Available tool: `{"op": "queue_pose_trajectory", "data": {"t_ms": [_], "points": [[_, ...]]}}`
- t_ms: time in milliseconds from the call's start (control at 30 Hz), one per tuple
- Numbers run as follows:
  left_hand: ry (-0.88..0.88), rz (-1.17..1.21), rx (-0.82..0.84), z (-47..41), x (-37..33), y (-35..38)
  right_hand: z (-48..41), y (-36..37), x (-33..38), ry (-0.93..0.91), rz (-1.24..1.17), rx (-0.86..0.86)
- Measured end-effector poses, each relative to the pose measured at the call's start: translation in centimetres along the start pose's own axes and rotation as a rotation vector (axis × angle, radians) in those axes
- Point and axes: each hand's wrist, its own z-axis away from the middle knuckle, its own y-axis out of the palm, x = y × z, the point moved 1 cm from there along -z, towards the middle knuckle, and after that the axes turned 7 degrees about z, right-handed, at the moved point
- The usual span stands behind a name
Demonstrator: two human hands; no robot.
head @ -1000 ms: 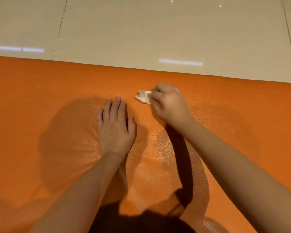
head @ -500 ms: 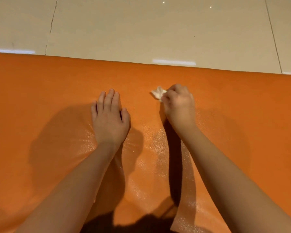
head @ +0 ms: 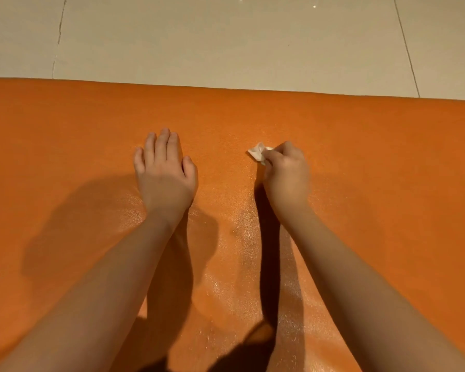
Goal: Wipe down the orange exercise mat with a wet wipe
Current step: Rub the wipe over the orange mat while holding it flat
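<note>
Right hand (head: 286, 178) pinches wet wipe (head: 258, 153) on orange mat (head: 387, 162); left hand (head: 164, 173) rests flat, fingers straight.

Most of the wet wipe (head: 257, 153) hides inside the right hand (head: 286, 175). The orange mat (head: 65, 130) runs off left, right and bottom edges

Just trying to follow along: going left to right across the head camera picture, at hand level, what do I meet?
Bare orange exercise mat → left hand, flat on the mat → crumpled white wet wipe → right hand, gripping the wipe.
</note>
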Motion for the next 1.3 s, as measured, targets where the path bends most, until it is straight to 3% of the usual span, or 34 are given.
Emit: {"op": "queue_pose_trajectory", "data": {"t_ms": [200,267,400,600,767,833,967,1033,1167,1233,1300], "points": [[-0.037,0.011,0.06,-0.1,-0.1,-0.1,3.3,-0.1,2.7,-0.322,-0.024,0.209],[-0.039,0.007,0.083,-0.1,-0.2,-0.1,2.7,-0.5,1.2,-0.248,0.035,0.183],[-0.05,0.022,0.126,-0.3,-0.1,-0.2,4.0,-1.0,0.6,0.129,0.026,0.068],[-0.041,0.041,0.207,-0.3,-0.1,-0.6,7.1,-1.3,3.2,-0.235,-0.016,0.224],[0.115,0.069,0.297,4.8,0.7,-2.5,7.2,-2.1,0.3,0.189,0.013,0.064],[0.172,0.033,0.298,7.3,1.0,-2.9,8.8,-2.1,2.3,0.139,0.0,0.048],[0.175,0.019,0.24,7.3,1.1,-2.6,10.9,-2.2,4.2,-0.221,-0.042,0.176],[0.18,0.015,0.232,7.3,1.0,-2.6,10.6,-2.4,2.5,-0.17,-0.039,0.17],[0.174,-0.001,0.254,7.4,0.9,-2.6,11.1,-2.8,0.2,0.247,-0.032,0.022],[0.168,-0.012,0.27,7.3,0.9,-2.7,12.3,-2.7,2.0,0.228,-0.059,0.007],[0.164,-0.018,0.275,7.2,0.8,-2.7,13.8,-2.6,4.2,0.023,-0.083,0.087]]}}
